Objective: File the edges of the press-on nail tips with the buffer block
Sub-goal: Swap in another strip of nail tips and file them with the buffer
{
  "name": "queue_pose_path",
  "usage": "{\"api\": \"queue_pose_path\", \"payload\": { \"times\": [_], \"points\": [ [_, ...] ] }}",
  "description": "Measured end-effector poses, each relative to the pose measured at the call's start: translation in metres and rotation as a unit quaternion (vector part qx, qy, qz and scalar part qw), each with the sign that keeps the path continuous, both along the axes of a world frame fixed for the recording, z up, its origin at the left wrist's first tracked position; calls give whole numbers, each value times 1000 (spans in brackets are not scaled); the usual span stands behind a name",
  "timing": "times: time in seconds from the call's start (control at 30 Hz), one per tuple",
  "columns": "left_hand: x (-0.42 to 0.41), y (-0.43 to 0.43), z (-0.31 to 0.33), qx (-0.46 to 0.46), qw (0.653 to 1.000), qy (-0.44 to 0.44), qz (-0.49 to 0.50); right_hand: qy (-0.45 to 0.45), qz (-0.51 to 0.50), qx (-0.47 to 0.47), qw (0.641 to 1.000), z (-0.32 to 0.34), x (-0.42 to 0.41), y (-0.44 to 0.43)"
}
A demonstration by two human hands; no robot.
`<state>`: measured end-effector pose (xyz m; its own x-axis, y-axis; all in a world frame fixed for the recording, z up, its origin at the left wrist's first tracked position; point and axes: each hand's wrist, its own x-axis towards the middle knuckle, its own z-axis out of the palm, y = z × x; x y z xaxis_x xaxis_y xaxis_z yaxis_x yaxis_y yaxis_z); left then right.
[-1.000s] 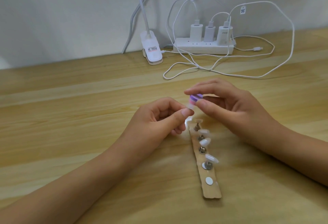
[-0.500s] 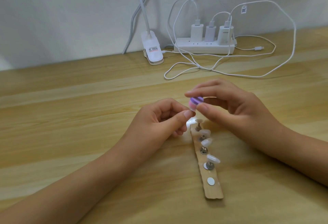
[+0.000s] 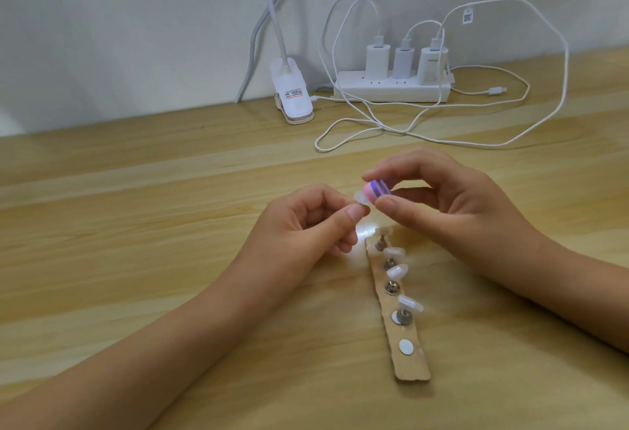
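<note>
As the buffer block (image 3: 478, 188) turned, the nail tip (image 3: 462, 197) emerged beside it.

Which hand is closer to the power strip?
Right. The right hand is in front of the power strip; the left hand is further left and nearer the camera.

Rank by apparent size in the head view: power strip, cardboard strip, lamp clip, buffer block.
Power strip and cardboard strip: about alike; the cardboard lies nearer the camera, so no ranking between them.
Then the lamp clip.
Smallest: the buffer block, partly covered by fingers of the right hand.
</note>
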<state>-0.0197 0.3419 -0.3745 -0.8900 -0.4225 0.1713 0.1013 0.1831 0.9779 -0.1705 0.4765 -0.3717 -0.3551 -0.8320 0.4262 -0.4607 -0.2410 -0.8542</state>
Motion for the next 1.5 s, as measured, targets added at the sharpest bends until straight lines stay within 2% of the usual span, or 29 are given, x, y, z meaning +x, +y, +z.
{"api": "queue_pose_path", "payload": {
  "times": [0.1,0.17,0.5,0.6,0.7,0.8,1.07,1.27,1.37,1.5],
  "points": [
    [0,1,0,10,1000,6,3,-101,4,-48,994,3,1,1],
    [-1,2,1,23,1000,12,4,-122,0,-75,990,5,2,2],
    [-1,4,1,15,999,29,9,-108,24,-21,994,4,5,1],
    [-1,5,2,13,999,31,12,-98,14,-57,993,3,5,3],
    [-1,5,2,8,999,33,18,-96,28,-34,994,3,6,3],
    [0,6,3,5,999,36,18,-86,21,-58,994,3,6,3],
    [-1,5,2,8,998,51,37,-99,27,-37,994,1,7,3],
    [-1,5,2,6,997,58,41,-104,24,-47,993,2,8,4],
    [0,5,1,-2,998,52,32,-92,9,-83,992,4,7,4],
    [0,6,1,-14,999,39,27,-119,8,-80,990,4,5,2]
  ]
}}
